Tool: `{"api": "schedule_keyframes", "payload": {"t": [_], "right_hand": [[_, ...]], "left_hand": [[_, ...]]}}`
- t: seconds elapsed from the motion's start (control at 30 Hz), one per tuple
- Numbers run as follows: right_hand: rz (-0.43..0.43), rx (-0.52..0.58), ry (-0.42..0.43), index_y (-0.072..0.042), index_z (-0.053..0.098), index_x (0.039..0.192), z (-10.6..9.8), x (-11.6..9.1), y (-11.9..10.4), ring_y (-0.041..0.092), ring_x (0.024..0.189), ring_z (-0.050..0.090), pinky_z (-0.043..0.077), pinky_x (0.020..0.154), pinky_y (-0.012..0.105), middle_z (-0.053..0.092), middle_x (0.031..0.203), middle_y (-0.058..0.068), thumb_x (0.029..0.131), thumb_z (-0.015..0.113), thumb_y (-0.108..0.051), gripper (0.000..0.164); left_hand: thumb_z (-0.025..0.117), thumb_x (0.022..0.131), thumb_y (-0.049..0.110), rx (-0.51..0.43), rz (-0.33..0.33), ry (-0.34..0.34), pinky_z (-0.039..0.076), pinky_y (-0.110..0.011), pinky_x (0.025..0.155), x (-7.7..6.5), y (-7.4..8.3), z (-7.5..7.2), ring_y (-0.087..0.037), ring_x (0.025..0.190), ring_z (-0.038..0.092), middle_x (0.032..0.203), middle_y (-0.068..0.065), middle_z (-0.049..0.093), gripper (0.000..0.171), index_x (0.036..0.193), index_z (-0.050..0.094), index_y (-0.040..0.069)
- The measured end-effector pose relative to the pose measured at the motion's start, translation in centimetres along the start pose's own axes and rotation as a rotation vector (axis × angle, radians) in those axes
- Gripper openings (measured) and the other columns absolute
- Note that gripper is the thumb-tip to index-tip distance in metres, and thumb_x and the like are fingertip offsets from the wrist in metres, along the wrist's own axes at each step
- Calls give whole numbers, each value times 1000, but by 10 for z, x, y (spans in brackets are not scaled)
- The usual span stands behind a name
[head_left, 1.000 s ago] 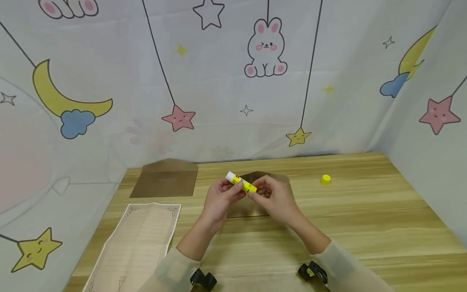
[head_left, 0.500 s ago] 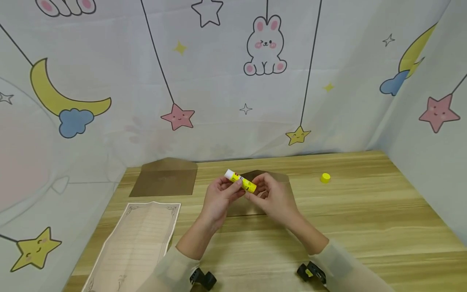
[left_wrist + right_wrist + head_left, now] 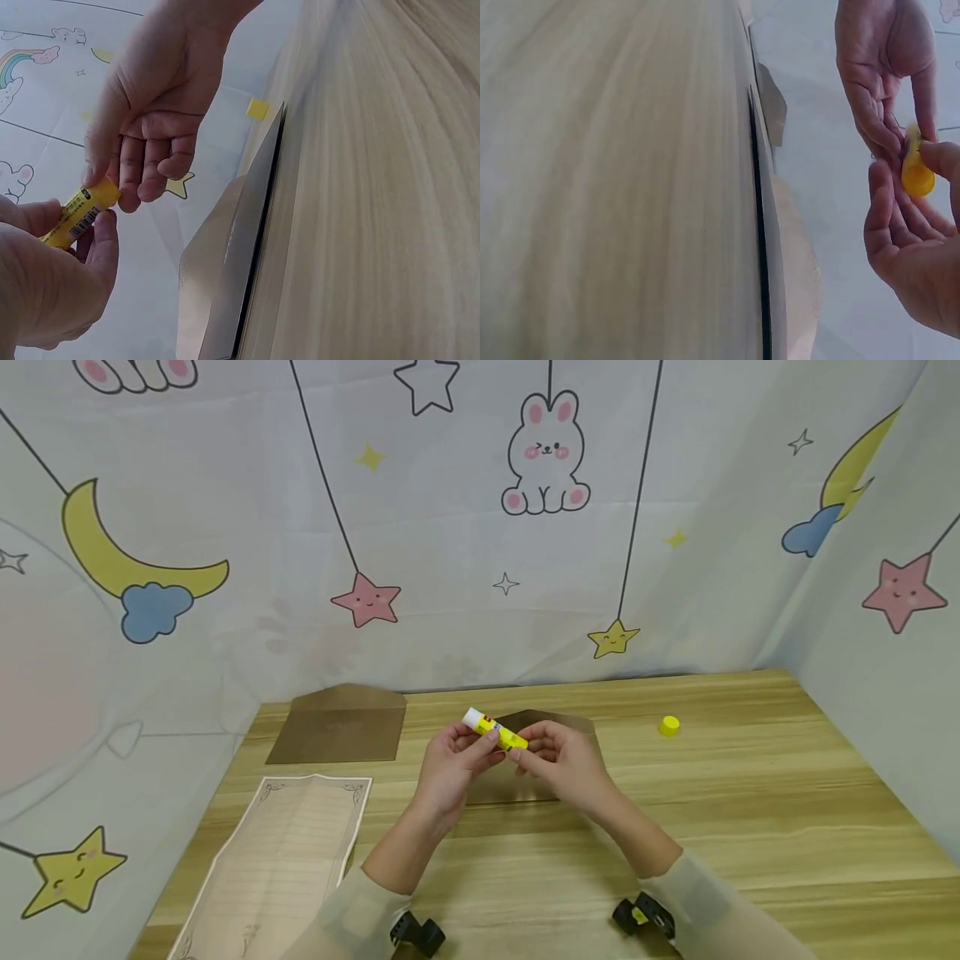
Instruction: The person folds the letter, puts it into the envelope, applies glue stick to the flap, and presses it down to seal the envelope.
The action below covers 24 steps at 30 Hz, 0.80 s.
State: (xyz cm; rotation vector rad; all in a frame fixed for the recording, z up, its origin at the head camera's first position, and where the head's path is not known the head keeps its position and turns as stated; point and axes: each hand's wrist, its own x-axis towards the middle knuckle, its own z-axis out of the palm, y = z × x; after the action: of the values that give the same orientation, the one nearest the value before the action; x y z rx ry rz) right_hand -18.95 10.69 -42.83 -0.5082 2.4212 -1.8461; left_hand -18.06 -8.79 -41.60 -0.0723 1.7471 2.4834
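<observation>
A yellow glue stick (image 3: 484,725) with a white upper end is held tilted above the table. My left hand (image 3: 447,775) grips its barrel between thumb and fingers. The thumb and fingertips of my right hand (image 3: 567,768) pinch the lower yellow end. In the left wrist view, a barcode shows on the glue stick (image 3: 81,214) between the two hands. Below the hands lies a brown envelope (image 3: 506,790) with its flap raised, partly hidden by them. The yellow cap (image 3: 669,726) sits apart on the table to the right.
Another brown envelope (image 3: 336,737) lies at the back left, flap up. Nearer the front left is a bordered, lined sheet of letter paper (image 3: 296,843), partly under the left sleeve. A printed curtain (image 3: 450,543) hangs behind the wooden table (image 3: 750,827).
My right thumb and fingers have shifted on the yellow end of the glue stick, the thumb now further over it. My left hand keeps its grip almost still.
</observation>
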Motion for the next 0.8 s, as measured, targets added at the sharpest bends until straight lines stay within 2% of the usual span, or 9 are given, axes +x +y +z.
{"api": "schedule_keyframes", "payload": {"t": [0.13,0.27,0.37,0.5,0.63,0.7,0.8], "right_hand": [[-83,-124,50,-6,67,118,2,0,-2,17,86,71,61,73,31,75,100,4,93,86,-17,33],[-117,-176,74,-8,67,112,2,-2,-5,16,82,70,60,68,29,74,96,0,93,86,-16,28],[-94,-137,63,-7,68,110,1,-2,-4,19,81,71,60,66,30,74,94,2,95,84,-16,24],[13,25,-1,-4,68,112,-2,-1,-3,32,84,74,63,72,43,75,95,10,98,80,-18,23],[108,140,-52,-1,68,114,-4,0,-3,36,88,72,62,79,51,75,96,18,100,77,-21,25],[106,129,-49,-2,67,116,-4,0,-3,33,89,73,62,79,47,75,98,18,100,77,-20,26],[35,24,-13,-3,65,119,-1,0,-2,28,89,73,63,77,39,74,101,14,96,82,-18,33]], "left_hand": [[72,102,6,0,-1,9,61,-34,91,0,1,-1,-22,101,73,117,-17,68,31,126,57,-7],[72,102,5,4,-3,10,61,-34,91,-1,2,-1,-21,101,73,116,-16,69,29,125,58,-6],[72,102,5,4,-1,7,61,-34,91,0,2,-1,-21,101,73,115,-16,69,28,125,59,-7],[72,102,4,-1,1,2,62,-34,90,-1,2,0,-21,99,74,114,-15,69,28,124,59,-6],[72,102,5,3,6,-6,62,-34,90,-1,1,0,-21,98,74,114,-15,69,28,124,58,-7],[72,102,6,5,9,-7,62,-34,90,-1,0,-1,-21,98,74,113,-15,69,29,124,57,-7],[72,102,6,3,11,-4,62,-34,90,-1,0,-1,-21,99,74,114,-15,69,29,124,57,-7]]}}
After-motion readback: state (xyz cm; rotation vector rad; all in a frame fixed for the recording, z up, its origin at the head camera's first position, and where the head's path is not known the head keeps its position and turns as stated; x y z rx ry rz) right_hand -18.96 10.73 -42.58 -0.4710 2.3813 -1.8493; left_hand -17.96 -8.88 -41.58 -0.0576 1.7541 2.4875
